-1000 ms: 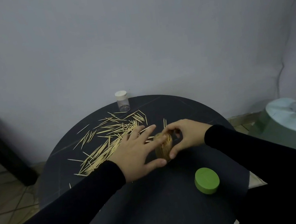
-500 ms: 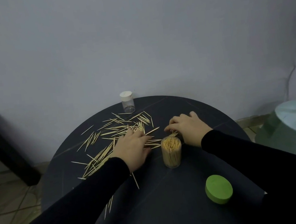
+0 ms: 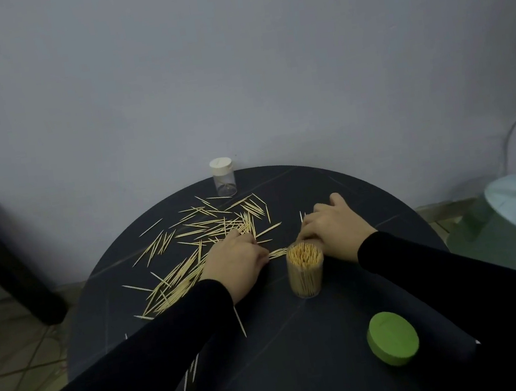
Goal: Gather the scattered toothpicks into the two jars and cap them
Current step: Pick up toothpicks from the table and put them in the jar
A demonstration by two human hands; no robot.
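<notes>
The round table has bare dark surface along its far right edge and across the near middle, between the open jar packed with upright toothpicks and the green lid lying near the right front edge. The left half is strewn with loose toothpicks from the far edge down toward the front, with a capped small jar upright at the far edge against the wall. The left hand and right hand lie on the tabletop either side of the open jar, their black sleeves crossing the near edge.
</notes>
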